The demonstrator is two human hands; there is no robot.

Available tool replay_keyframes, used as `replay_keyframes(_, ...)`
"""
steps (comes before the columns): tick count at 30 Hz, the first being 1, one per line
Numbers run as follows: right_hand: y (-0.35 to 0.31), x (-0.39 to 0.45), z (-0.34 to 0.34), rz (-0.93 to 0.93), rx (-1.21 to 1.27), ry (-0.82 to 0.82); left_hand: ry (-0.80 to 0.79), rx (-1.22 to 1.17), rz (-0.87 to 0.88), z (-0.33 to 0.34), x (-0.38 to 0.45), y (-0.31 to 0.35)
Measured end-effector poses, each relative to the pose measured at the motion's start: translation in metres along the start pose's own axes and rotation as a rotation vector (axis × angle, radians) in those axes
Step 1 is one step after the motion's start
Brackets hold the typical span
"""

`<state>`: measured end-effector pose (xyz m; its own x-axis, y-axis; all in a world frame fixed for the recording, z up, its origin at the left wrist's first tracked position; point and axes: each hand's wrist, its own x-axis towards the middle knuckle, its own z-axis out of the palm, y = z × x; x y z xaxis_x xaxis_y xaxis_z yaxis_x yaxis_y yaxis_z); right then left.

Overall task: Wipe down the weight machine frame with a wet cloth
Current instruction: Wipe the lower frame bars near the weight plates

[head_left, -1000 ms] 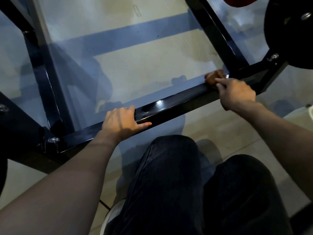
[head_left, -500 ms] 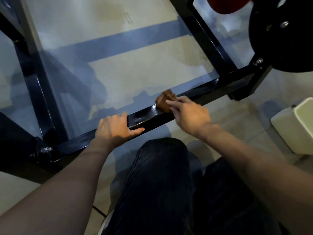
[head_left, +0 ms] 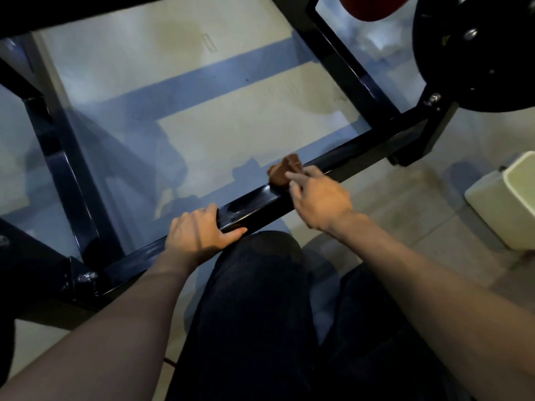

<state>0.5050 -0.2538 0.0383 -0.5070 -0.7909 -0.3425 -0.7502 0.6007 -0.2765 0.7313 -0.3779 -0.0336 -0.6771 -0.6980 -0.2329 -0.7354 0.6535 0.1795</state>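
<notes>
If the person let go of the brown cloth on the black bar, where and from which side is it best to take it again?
Judging from its pose, take the brown cloth by its bunched top, coming from above and the near side. It sits crumpled on the black frame bar, so raised folds give the fingers something to pinch; the right hand already approaches from that side.

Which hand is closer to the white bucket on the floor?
The right hand. It grips the brown cloth on the black frame bar, on the side toward the white bucket. The left hand holds the bar farther away.
</notes>
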Motion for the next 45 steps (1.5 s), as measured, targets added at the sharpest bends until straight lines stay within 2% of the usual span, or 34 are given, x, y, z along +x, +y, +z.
replay_keyframes(3,-0.001,-0.009,0.009,-0.028,0.243,0.011,0.001,0.02,0.009,-0.002,0.001,0.0)
replay_keyframes(6,0.016,-0.01,0.004,0.299,0.728,0.058,0.005,0.02,0.016,0.0,0.002,0.0)
replay_keyframes(7,0.022,-0.01,0.0,0.408,0.905,-0.012,0.005,0.018,0.014,0.001,0.002,0.0)
replay_keyframes(9,0.031,-0.011,-0.011,0.531,1.254,-0.275,0.003,0.01,0.009,0.002,0.003,-0.001)
replay_keyframes(11,0.04,-0.016,-0.021,0.557,1.492,-0.493,0.005,-0.001,0.012,0.004,0.003,-0.002)
replay_keyframes(13,0.044,-0.02,-0.026,0.527,1.576,-0.542,0.011,-0.004,0.014,0.006,0.003,-0.003)
replay_keyframes(17,0.051,-0.022,-0.025,0.461,1.63,-0.488,0.011,-0.002,0.01,0.006,0.003,-0.003)
replay_keyframes(19,0.06,-0.017,-0.032,0.431,1.58,-0.354,-0.001,0.015,0.015,0.004,0.003,-0.003)
replay_keyframes(21,0.069,-0.009,-0.046,0.375,1.394,-0.131,-0.009,0.038,0.023,0.004,0.003,-0.002)
replay_keyframes(23,0.076,0.0,-0.059,0.278,1.051,0.106,-0.016,0.05,0.03,0.004,0.004,-0.002)
replay_keyframes(24,0.079,0.004,-0.06,0.221,0.779,0.204,-0.019,0.049,0.031,0.004,0.004,-0.002)
replay_keyframes(26,0.077,0.011,-0.052,0.142,0.176,0.243,-0.029,0.041,0.029,0.003,0.004,-0.002)
replay_keyframes(28,0.061,0.014,-0.032,0.082,-0.069,0.115,-0.043,0.039,0.022,0.002,0.004,-0.003)
replay_keyframes(30,0.03,0.01,-0.01,-0.028,-0.116,-0.003,-0.046,0.039,0.015,0.002,0.004,-0.003)
replay_keyframes(32,-0.015,-0.003,0.011,-0.183,-0.188,-0.053,-0.038,0.039,0.005,0.003,0.005,-0.002)
replay_keyframes(35,-0.056,-0.02,0.036,-0.315,-0.246,-0.018,-0.032,0.012,-0.017,0.003,0.005,-0.002)
replay_keyframes(38,-0.026,-0.012,0.039,-0.355,-0.231,0.067,-0.028,0.019,-0.011,0.003,0.005,-0.003)
replay_keyframes(41,0.041,0.012,0.016,-0.257,-0.2,0.131,-0.021,0.035,0.006,0.004,0.005,-0.003)
replay_keyframes(45,0.086,0.043,-0.023,0.109,-0.075,0.22,-0.043,0.052,0.006,0.002,0.005,-0.002)
